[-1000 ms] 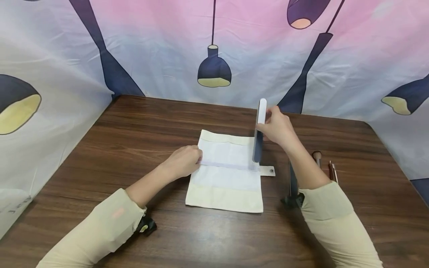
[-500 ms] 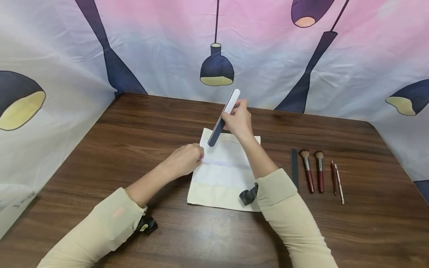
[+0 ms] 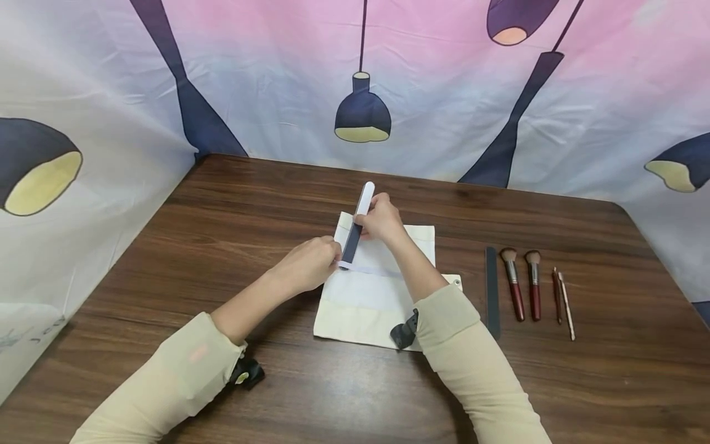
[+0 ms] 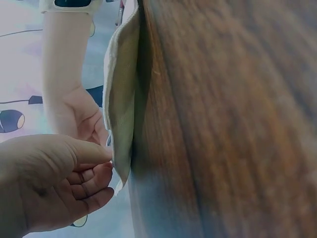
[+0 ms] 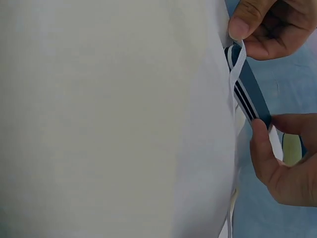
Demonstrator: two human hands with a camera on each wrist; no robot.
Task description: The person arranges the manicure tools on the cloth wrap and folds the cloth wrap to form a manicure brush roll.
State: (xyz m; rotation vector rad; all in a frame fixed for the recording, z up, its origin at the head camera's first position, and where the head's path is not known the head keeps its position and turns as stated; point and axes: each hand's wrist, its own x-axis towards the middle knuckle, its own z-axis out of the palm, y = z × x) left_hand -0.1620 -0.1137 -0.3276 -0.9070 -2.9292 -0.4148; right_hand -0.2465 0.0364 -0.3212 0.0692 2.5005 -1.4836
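A cream and white cloth roll [image 3: 355, 308] lies unfolded on the table, with a white elastic band [image 3: 371, 270] running across its middle. At the roll's left edge my left hand [image 3: 307, 264] pinches the band; in the right wrist view the thumb presses on the band [image 5: 239, 64]. My right hand [image 3: 383, 219] holds a nail file [image 3: 352, 242], white at its far end and dark toward me, between thumb and fingers. The file stands tilted, its lower end at the band. Seen from the right wrist, that end of the file [image 5: 253, 94] is behind the band.
Right of the roll lie a dark nail file [image 3: 492, 290], two makeup brushes [image 3: 513, 283] with red handles, a thin dark red stick [image 3: 557, 296] and a thin pale stick [image 3: 566, 306]. A snap strap [image 3: 455, 280] sticks out from the roll's right side. Printed fabric [image 3: 277, 80] hangs behind the table.
My right hand has carried the nail file left across the roll and then lowered it to the band beside my left hand. My left hand has stayed at the roll's left edge.
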